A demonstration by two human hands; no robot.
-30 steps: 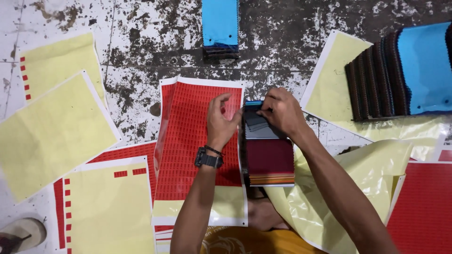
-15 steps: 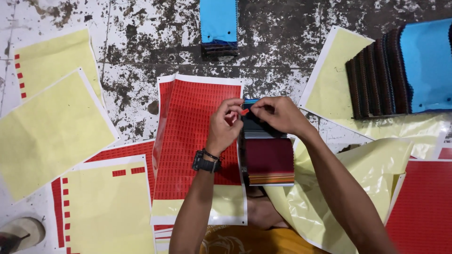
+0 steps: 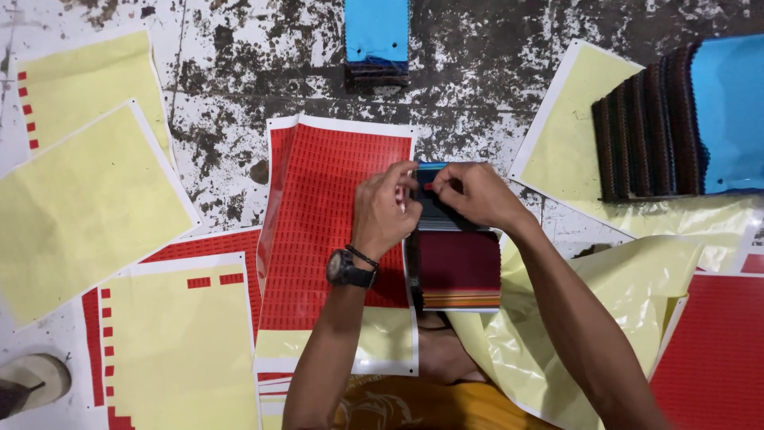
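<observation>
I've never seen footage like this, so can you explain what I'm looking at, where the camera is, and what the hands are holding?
The camera sits on a person's head and looks straight down at their own two bare hands; there is no machine. The left hand, with a wristwatch, and the right hand meet over a stack of fabric swatches, pinching a small red sticker between their fingers. Beside the stack lies a red sticker sheet. Yellow backing sheets lie on the worn floor, with another pile of swatches at upper right.
</observation>
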